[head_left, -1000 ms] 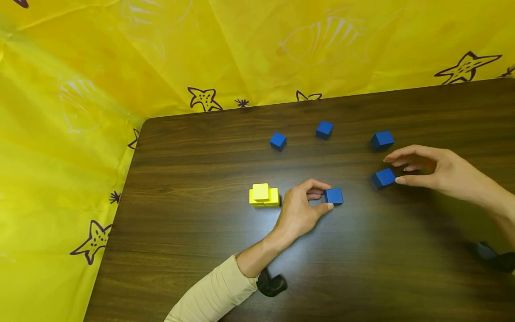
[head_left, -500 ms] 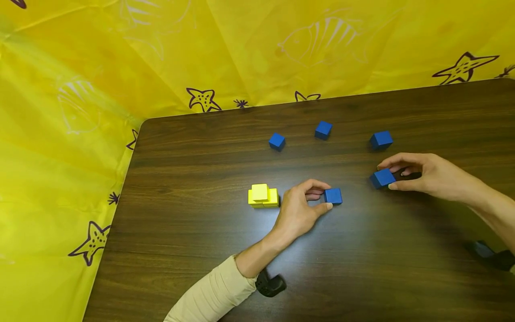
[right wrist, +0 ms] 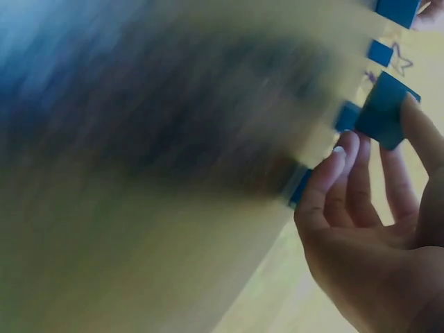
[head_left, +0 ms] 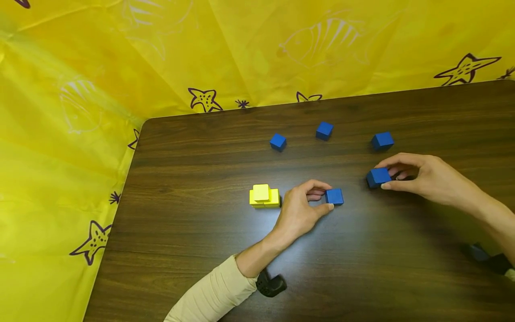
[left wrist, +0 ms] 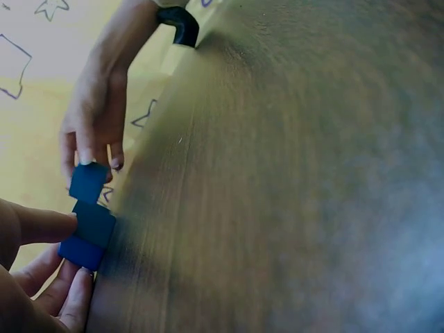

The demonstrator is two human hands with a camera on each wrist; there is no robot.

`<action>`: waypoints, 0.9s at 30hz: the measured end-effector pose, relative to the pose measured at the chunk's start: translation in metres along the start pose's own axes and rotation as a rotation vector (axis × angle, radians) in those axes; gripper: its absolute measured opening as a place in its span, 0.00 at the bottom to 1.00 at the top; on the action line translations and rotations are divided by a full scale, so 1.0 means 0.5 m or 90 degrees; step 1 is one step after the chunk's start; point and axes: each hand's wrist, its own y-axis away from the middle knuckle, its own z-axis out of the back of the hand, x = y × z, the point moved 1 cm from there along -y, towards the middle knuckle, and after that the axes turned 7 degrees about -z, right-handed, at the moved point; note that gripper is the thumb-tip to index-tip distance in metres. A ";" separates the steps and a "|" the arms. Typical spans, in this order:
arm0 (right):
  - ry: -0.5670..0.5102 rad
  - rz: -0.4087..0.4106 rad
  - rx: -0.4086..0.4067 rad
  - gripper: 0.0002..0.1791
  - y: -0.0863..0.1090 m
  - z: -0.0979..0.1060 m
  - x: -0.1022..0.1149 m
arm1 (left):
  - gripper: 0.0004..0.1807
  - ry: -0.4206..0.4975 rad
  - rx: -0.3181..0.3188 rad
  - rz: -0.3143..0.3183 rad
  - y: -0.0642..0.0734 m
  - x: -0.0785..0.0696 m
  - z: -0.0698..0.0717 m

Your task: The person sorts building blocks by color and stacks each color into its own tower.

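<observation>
My left hand [head_left: 299,208] pinches a blue cube [head_left: 334,197] between thumb and fingers on the dark wood table. To its right, my right hand [head_left: 422,176] grips another blue cube [head_left: 378,177], thumb on the near side and fingers behind. Whether that cube touches the table I cannot tell. In the left wrist view the left hand's blue cube [left wrist: 84,239] lies in front of the other. The right wrist view shows the right hand's cube [right wrist: 388,111] between thumb and fingertips. Left of my left hand stands a small stack of yellow blocks [head_left: 260,193].
Three more blue cubes lie toward the back: one at left [head_left: 278,142], one in the middle [head_left: 324,130] and one at right [head_left: 382,141]. A yellow patterned cloth [head_left: 249,49] hangs behind the table [head_left: 193,170] and along its left side.
My right hand has come in from the right, closed its fingers on the blue cube and shifted it slightly left. The left hand and its cube stay in place.
</observation>
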 end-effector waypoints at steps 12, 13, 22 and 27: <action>-0.062 0.049 -0.019 0.24 0.026 -0.020 0.033 | 0.18 -0.004 0.003 0.003 0.000 0.000 -0.002; -0.068 0.057 -0.014 0.24 0.027 -0.023 0.036 | 0.18 -0.004 0.003 0.003 0.000 0.000 -0.001; -0.080 0.166 0.021 0.26 0.030 -0.054 0.056 | 0.18 -0.001 -0.001 0.002 -0.002 -0.001 0.000; -0.077 0.185 0.021 0.26 0.030 -0.064 0.062 | 0.19 -0.001 0.001 0.004 -0.003 -0.002 -0.001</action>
